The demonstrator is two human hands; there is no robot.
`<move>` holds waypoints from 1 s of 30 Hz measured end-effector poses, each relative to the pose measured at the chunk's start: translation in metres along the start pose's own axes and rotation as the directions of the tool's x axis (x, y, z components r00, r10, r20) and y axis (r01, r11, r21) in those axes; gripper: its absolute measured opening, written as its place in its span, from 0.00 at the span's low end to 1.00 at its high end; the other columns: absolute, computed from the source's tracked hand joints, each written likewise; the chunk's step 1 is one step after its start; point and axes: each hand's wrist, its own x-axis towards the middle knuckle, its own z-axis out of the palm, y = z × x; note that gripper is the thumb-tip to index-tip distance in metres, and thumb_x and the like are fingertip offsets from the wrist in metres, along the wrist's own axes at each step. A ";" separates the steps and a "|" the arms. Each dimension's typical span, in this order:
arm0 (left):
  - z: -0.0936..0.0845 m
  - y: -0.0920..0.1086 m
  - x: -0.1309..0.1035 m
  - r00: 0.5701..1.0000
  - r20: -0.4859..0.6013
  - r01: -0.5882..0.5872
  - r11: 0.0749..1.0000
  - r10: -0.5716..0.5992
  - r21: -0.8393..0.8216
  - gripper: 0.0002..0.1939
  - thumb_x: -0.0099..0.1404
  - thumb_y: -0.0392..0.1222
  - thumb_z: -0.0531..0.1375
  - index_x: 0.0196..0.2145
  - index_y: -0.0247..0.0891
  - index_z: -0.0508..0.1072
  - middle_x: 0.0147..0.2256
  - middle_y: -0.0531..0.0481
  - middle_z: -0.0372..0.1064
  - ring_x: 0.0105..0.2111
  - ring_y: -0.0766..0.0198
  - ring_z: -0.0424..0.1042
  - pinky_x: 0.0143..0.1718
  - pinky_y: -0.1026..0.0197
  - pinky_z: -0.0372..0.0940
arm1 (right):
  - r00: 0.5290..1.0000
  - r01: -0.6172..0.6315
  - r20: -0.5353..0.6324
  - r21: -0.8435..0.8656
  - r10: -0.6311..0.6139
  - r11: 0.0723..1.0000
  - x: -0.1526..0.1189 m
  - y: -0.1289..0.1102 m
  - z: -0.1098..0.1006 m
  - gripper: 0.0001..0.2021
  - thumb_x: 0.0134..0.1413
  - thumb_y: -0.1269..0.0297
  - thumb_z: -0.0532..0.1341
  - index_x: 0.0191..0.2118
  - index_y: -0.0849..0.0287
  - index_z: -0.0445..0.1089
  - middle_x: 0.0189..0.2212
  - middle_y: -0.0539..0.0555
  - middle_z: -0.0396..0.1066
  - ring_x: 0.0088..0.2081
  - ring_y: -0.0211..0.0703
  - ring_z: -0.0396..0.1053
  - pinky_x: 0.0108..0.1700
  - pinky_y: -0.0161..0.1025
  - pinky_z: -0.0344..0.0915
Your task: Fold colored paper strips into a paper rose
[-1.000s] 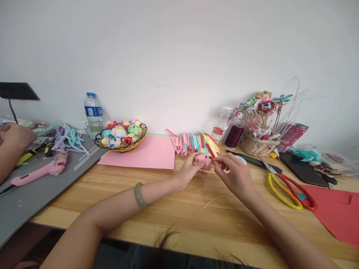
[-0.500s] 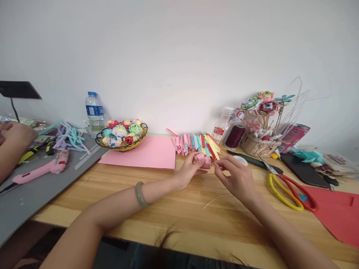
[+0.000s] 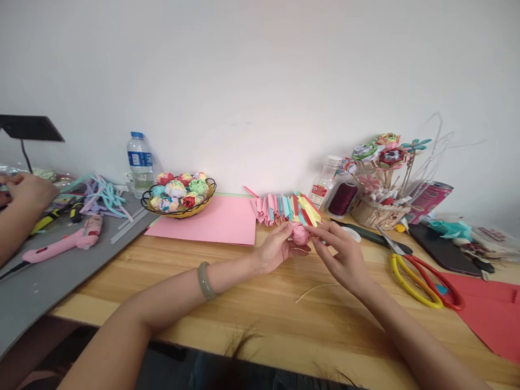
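A small pink paper flower point(image 3: 300, 234) is held above the wooden table, its layers folded into a round bloom. My left hand point(image 3: 276, 252) is closed around its left side and underside, with a green bangle on the wrist. From the right, my right hand point(image 3: 341, 253) has its thumb and index finger at the flower's edge, seemingly pinching it. Just behind both hands lies a row of folded paper strips point(image 3: 280, 208) in pink, blue, red and yellow. A thin pale string point(image 3: 314, 288) rests on the table below my right hand.
At left, a co-worker's hand point(image 3: 32, 192) is above a grey mat with a pink glue gun point(image 3: 60, 246). A basket of paper flowers point(image 3: 179, 214) stands by pink sheets point(image 3: 211, 230). Scissors point(image 3: 414, 276), thread point(image 3: 342, 199) and a flower pot point(image 3: 377, 211) are at right.
My right hand's fingertips have come up to the pink flower, from slightly apart at its right. The flower has turned a little in my left hand. The view has shifted slightly.
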 end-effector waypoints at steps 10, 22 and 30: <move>-0.004 0.003 0.004 0.987 0.029 0.158 0.982 -0.156 -0.100 0.20 0.63 0.53 0.47 0.34 0.33 0.67 0.25 0.49 0.66 0.20 0.71 0.66 0.20 0.69 0.61 | 0.998 -0.060 -0.023 0.016 0.060 0.998 -0.002 -0.001 -0.001 0.06 0.52 0.67 0.55 0.37 0.57 0.65 0.29 0.52 0.65 0.28 0.38 0.62 0.28 0.36 0.61; -0.004 0.002 0.003 0.972 0.048 0.229 0.973 -0.228 -0.008 0.28 0.59 0.62 0.44 0.29 0.33 0.67 0.23 0.50 0.64 0.20 0.71 0.65 0.19 0.68 0.60 | 1.000 0.008 0.002 -0.085 -0.008 0.996 -0.003 0.003 0.004 0.07 0.53 0.65 0.57 0.39 0.57 0.66 0.30 0.53 0.66 0.30 0.39 0.65 0.30 0.36 0.63; -0.006 0.001 0.003 0.997 0.021 0.070 0.997 -0.069 -0.037 0.14 0.59 0.49 0.55 0.34 0.35 0.68 0.29 0.50 0.68 0.26 0.71 0.69 0.27 0.68 0.65 | 0.997 0.008 -0.075 -0.175 -0.022 0.985 -0.005 0.005 0.005 0.08 0.53 0.67 0.57 0.41 0.58 0.66 0.31 0.54 0.67 0.30 0.39 0.65 0.30 0.36 0.63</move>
